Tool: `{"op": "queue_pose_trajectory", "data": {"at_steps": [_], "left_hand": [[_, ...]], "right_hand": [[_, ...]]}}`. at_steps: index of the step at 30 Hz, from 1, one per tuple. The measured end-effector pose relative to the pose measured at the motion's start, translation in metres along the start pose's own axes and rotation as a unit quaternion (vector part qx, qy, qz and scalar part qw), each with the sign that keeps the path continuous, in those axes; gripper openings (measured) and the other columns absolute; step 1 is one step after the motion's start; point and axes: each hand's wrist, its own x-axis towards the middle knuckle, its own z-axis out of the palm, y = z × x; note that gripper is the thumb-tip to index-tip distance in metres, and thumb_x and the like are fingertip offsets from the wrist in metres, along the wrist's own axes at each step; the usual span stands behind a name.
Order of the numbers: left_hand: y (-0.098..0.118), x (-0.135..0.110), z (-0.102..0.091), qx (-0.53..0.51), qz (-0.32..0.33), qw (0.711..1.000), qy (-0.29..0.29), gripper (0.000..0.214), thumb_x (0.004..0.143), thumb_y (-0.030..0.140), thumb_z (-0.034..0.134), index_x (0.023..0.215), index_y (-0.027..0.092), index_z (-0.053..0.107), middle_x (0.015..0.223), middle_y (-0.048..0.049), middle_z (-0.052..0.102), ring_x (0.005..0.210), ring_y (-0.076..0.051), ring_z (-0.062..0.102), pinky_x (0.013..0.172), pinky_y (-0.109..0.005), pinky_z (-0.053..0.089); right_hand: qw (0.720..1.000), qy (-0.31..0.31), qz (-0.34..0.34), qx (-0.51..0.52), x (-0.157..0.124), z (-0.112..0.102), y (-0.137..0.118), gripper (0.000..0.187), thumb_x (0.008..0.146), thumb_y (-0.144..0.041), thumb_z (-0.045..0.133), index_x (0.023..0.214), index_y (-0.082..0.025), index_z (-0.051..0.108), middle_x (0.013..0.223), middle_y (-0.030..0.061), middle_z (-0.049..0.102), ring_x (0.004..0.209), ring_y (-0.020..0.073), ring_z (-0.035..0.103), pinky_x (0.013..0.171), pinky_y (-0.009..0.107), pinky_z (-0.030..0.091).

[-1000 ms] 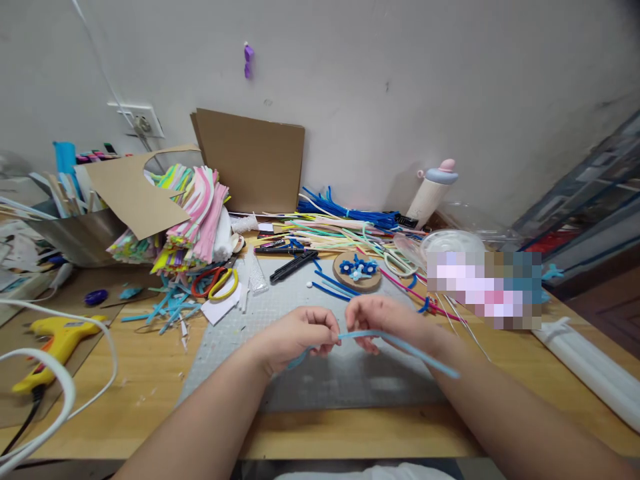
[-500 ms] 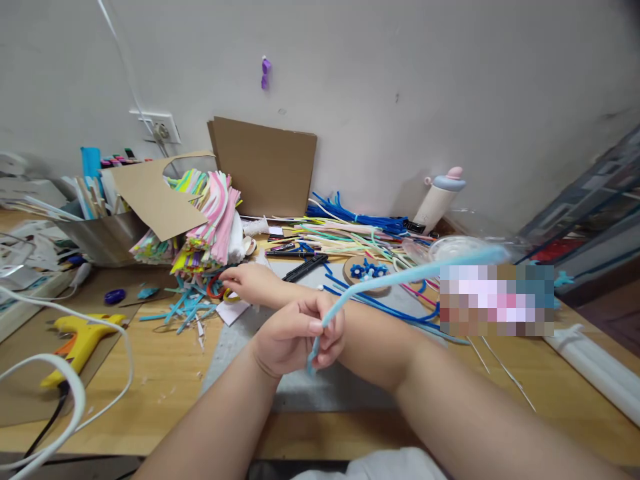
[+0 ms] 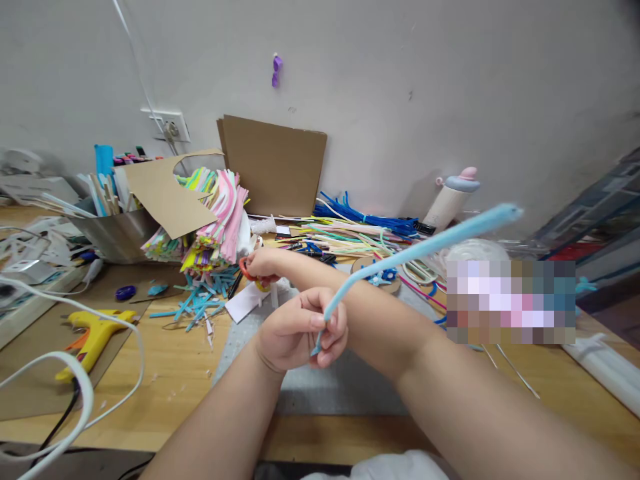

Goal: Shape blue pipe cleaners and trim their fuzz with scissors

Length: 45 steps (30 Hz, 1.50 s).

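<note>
My left hand (image 3: pixel 295 328) is closed in a pinch around the lower end of a light blue pipe cleaner (image 3: pixel 415 253). The stem bends near the fingers and slants up to the right, passing in front of my right forearm. My right arm crosses behind the left wrist toward the far left. There my right hand (image 3: pixel 264 263) is closed on the scissors (image 3: pixel 245 269), whose orange handle loop shows at the fingers; the blades are hard to make out. A white card (image 3: pixel 244 304) lies just below that hand, and cut blue pieces (image 3: pixel 203 303) are scattered to its left.
A grey mat (image 3: pixel 295 393) lies under my arms. A yellow glue gun (image 3: pixel 97 333) and a white cable (image 3: pixel 143 370) are at left. Pipe cleaner bundles (image 3: pixel 223 213) stand behind my right hand; loose stems (image 3: pixel 340 233), a dark blue bundle (image 3: pixel 365 217) and a bottle (image 3: pixel 450 200) line the wall.
My right hand has closed on the scissors and lifted them slightly off the table. My left hand still pinches the blue pipe cleaner, its free tip now higher. The view has shifted a little left.
</note>
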Motion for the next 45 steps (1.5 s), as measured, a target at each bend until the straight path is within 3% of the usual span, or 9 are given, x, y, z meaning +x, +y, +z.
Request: {"op": "queue_pose_trajectory", "data": {"at_steps": [7, 12, 16, 20, 22, 25, 28, 39, 45], "left_hand": [[-0.003, 0.004, -0.005, 0.015, 0.0, 0.998, 0.058, 0.014, 0.071, 0.023, 0.061, 0.066, 0.016, 0.05, 0.056, 0.0024, 0.048, 0.04, -0.007, 0.047, 0.033, -0.016, 0.027], [-0.003, 0.005, -0.002, 0.072, -0.005, 0.99, 0.119, 0.016, 0.071, 0.024, 0.062, 0.067, 0.015, 0.049, 0.057, 0.0019, 0.049, 0.045, -0.007, 0.046, 0.037, -0.017, 0.026], [-0.005, 0.007, -0.001, 0.119, -0.012, 0.978, 0.173, 0.015, 0.074, 0.023, 0.062, 0.07, 0.016, 0.049, 0.058, 0.0023, 0.051, 0.048, -0.007, 0.045, 0.041, -0.018, 0.028], [-0.013, 0.014, -0.003, 0.189, -0.005, 0.952, 0.24, 0.013, 0.075, 0.023, 0.061, 0.07, 0.016, 0.051, 0.057, 0.0029, 0.052, 0.048, -0.007, 0.043, 0.043, -0.019, 0.029], [-0.02, 0.018, -0.003, 0.214, -0.008, 0.943, 0.257, 0.013, 0.074, 0.023, 0.061, 0.069, 0.016, 0.052, 0.055, 0.003, 0.052, 0.049, -0.007, 0.042, 0.044, -0.019, 0.029], [-0.029, 0.021, -0.002, 0.242, -0.023, 0.935, 0.257, 0.012, 0.073, 0.022, 0.061, 0.068, 0.015, 0.052, 0.053, 0.0031, 0.052, 0.049, -0.007, 0.043, 0.047, -0.02, 0.03], [-0.035, 0.022, -0.001, 0.26, -0.048, 0.933, 0.244, 0.012, 0.072, 0.022, 0.06, 0.066, 0.015, 0.052, 0.053, 0.0034, 0.052, 0.049, -0.007, 0.042, 0.049, -0.021, 0.032], [-0.048, 0.024, -0.004, 0.245, -0.172, 0.912, 0.28, 0.009, 0.061, 0.02, 0.059, 0.056, 0.015, 0.052, 0.044, 0.0054, 0.044, 0.041, -0.006, 0.037, 0.044, -0.02, 0.026], [-0.055, 0.024, -0.011, 0.216, -0.221, 0.906, 0.288, 0.008, 0.058, 0.023, 0.056, 0.058, 0.016, 0.052, 0.044, 0.0059, 0.042, 0.038, -0.006, 0.034, 0.041, -0.02, 0.024]], "right_hand": [[0.985, -0.054, 0.036, 0.158, -0.088, -0.054, 0.032, 0.039, 0.092, -0.029, 0.036, 0.076, -0.002, 0.058, 0.073, 0.0003, 0.061, 0.065, 0.0086, 0.061, 0.068, 0.026, 0.049], [0.956, 0.086, -0.049, 0.278, -0.155, -0.065, 0.088, 0.016, 0.081, -0.032, 0.054, 0.086, -0.017, 0.057, 0.08, 0.0022, 0.062, 0.069, 0.0111, 0.059, 0.065, 0.023, 0.049], [0.92, 0.158, -0.073, 0.35, -0.211, -0.065, 0.126, 0.024, 0.077, -0.039, 0.062, 0.092, -0.022, 0.056, 0.074, -0.0015, 0.053, 0.054, 0.0067, 0.048, 0.056, 0.02, 0.044], [0.968, 0.138, -0.079, 0.193, -0.262, -0.05, 0.143, 0.049, 0.071, -0.067, 0.053, 0.089, -0.021, 0.052, 0.078, 0.0019, 0.052, 0.05, 0.0097, 0.043, 0.05, 0.027, 0.039], [0.984, 0.17, -0.044, 0.018, -0.278, -0.042, 0.142, 0.048, 0.07, -0.059, 0.061, 0.098, -0.022, 0.05, 0.091, 0.0053, 0.054, 0.068, 0.0156, 0.051, 0.061, 0.03, 0.042], [0.957, 0.21, 0.027, -0.196, -0.285, -0.035, 0.132, 0.036, 0.072, -0.046, 0.065, 0.09, -0.022, 0.046, 0.084, 0.0014, 0.054, 0.073, 0.0168, 0.049, 0.066, 0.03, 0.039], [0.946, 0.189, 0.055, -0.259, -0.281, -0.033, 0.122, 0.037, 0.071, -0.047, 0.066, 0.077, -0.021, 0.04, 0.073, -0.0033, 0.051, 0.065, 0.0138, 0.044, 0.058, 0.026, 0.033], [0.959, 0.15, 0.067, -0.23, -0.276, -0.023, 0.121, 0.035, 0.081, -0.052, 0.052, 0.071, -0.02, 0.041, 0.068, -0.0025, 0.051, 0.06, 0.0118, 0.044, 0.053, 0.023, 0.032], [0.981, 0.104, 0.14, -0.082, -0.271, -0.018, 0.126, 0.039, 0.084, -0.058, 0.042, 0.073, -0.021, 0.044, 0.045, -0.0046, 0.045, 0.036, 0.0092, 0.041, 0.034, 0.02, 0.026]]}}
